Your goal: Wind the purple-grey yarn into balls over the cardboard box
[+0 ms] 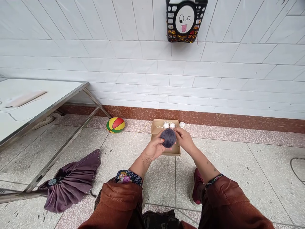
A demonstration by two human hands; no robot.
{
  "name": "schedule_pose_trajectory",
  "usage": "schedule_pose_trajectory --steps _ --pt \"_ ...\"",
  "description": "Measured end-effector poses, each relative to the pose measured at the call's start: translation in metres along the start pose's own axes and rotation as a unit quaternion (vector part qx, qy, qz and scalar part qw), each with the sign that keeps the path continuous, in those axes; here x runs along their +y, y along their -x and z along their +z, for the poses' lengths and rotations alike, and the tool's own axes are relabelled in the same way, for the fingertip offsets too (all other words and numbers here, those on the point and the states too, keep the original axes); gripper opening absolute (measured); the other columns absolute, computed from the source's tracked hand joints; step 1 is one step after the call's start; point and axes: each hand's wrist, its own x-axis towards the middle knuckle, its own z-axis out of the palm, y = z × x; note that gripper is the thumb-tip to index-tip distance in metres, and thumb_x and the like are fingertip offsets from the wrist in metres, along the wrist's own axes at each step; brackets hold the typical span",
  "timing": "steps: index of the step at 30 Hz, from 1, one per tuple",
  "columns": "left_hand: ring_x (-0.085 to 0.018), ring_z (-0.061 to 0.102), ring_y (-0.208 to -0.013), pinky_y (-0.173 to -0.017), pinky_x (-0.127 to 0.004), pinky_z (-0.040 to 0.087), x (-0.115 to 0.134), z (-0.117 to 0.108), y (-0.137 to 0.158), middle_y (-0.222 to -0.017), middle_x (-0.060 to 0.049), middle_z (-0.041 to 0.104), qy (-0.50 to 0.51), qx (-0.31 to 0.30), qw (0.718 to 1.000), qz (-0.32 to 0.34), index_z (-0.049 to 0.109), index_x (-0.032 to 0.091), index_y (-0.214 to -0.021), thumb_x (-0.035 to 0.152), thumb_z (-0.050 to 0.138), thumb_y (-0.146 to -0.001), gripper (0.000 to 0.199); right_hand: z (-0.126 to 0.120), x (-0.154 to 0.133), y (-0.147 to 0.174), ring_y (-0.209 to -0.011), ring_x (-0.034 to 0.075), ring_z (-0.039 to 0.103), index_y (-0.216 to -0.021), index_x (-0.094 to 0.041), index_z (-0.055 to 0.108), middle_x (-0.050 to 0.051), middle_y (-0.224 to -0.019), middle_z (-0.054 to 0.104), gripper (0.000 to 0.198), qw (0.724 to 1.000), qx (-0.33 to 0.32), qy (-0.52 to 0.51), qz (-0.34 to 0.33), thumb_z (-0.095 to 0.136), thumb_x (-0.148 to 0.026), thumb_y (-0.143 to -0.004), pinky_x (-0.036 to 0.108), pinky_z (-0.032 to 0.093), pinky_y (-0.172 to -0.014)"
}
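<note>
A dark purple-grey ball of yarn [168,138] rests in my left hand [154,149], whose thumb and fingers curve around its left side and underside. My right hand [185,139] is closed at the ball's upper right edge, fingertips pinched against the yarn. Whether a loose strand lies between those fingertips is too small to tell. Below and behind the ball, an open cardboard box [176,150] sits on the floor, partly hidden by my hands. White yarn balls [166,125] lie at its far side, and another white ball [182,124] is just right of the box.
A multicoloured ball [115,125] lies by the wall. To the left stands a white-topped table [45,95] with metal legs, and a folded purple umbrella [73,183] lies beneath its edge. A black basket [186,21] hangs on the tiled wall. A cable [293,168] is at far right.
</note>
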Motion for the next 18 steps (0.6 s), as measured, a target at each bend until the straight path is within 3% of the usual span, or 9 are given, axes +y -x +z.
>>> schedule_pose_trajectory --steps 4,7,11,18 --pt "-0.025 0.062 -0.109 -0.087 -0.039 0.052 0.003 -0.004 -0.006 -0.127 -0.009 0.061 0.004 0.076 0.996 0.048 0.057 0.023 -0.125 0.020 0.073 -0.075 0.053 0.004 0.003 0.003 -0.077 0.019 0.059 -0.086 -0.022 0.062 0.003 -0.080 0.063 0.017 0.999 -0.022 0.041 -0.020 0.048 -0.027 -0.093 0.029 0.043 -0.070" --pt "-0.020 0.062 -0.108 -0.095 -0.037 0.048 0.004 -0.009 -0.009 -0.121 -0.006 0.064 -0.018 0.111 0.991 0.067 0.060 0.023 -0.117 0.021 0.078 -0.075 0.046 0.005 0.004 0.005 -0.076 0.019 0.058 -0.085 -0.021 0.061 0.003 -0.080 0.063 0.016 0.996 -0.038 0.057 -0.049 0.048 -0.026 -0.093 0.029 0.044 -0.071" --pt "-0.016 0.063 -0.099 -0.090 -0.029 0.046 0.003 -0.013 -0.011 -0.113 -0.005 0.067 -0.046 0.141 0.986 0.082 0.062 0.021 -0.114 0.028 0.081 -0.074 0.045 0.007 0.000 0.008 -0.079 0.019 0.059 -0.083 -0.022 0.062 0.003 -0.081 0.063 0.014 0.992 -0.075 0.054 -0.088 0.050 -0.023 -0.092 0.030 0.045 -0.073" --pt "-0.018 0.061 -0.101 -0.091 -0.033 0.046 0.000 -0.018 -0.017 -0.110 -0.003 0.065 -0.103 0.198 0.968 0.113 0.059 0.022 -0.115 0.028 0.084 -0.069 0.052 -0.003 -0.026 0.014 -0.073 0.017 0.060 -0.088 -0.022 0.067 0.003 -0.082 0.067 0.018 0.982 -0.151 -0.059 -0.095 0.054 -0.034 -0.094 0.029 0.046 -0.070"
